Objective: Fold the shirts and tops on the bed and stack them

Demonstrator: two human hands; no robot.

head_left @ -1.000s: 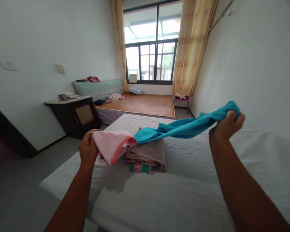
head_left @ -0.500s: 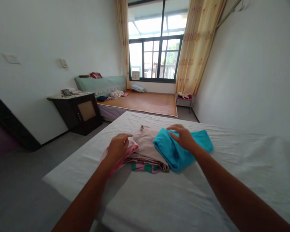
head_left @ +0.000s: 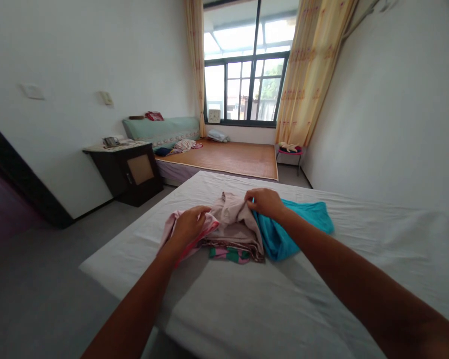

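A folded, dusty-mauve cloth garment is being pinched at its edge by the right hand. A pale-pink cloth garment with coral trim is being partly covered by the left hand. A turquoise cloth garment is being supported by a white fabric sheet.

White walls, grey floor, dark cabinet, bright window (yellow curtains).

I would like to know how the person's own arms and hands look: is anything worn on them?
The left hand and the right hand wear no gloves. The left forearm and the right forearm show no sleeve, watch or bracelet. The fingers are too small to rule out a thin ring.
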